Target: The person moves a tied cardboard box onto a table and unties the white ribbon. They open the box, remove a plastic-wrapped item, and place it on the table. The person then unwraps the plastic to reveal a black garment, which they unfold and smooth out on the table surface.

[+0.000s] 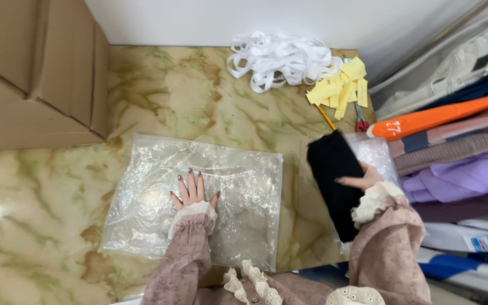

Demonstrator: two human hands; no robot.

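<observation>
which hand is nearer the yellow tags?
Right. The right hand rests on the black folded garment, below the yellow tags. The left hand lies flat on the clear plastic bag, farther left and lower.

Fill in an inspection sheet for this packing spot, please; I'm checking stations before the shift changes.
Surface: marbled green and tan table, glossy, with a light glare at its left edge.
Job's things: clear plastic bag lying flat; folded black cloth over a second clear bag.
Clutter: heap of white straps, yellow paper tags, a pencil, red-handled scissors partly hidden.
Grippers: left hand pressed flat on the plastic bag, fingers spread; right hand holding the black cloth.
Cables: nothing seen.
Surroundings: cardboard boxes at the far left, stacked folded clothes on the right, white wall behind.
</observation>
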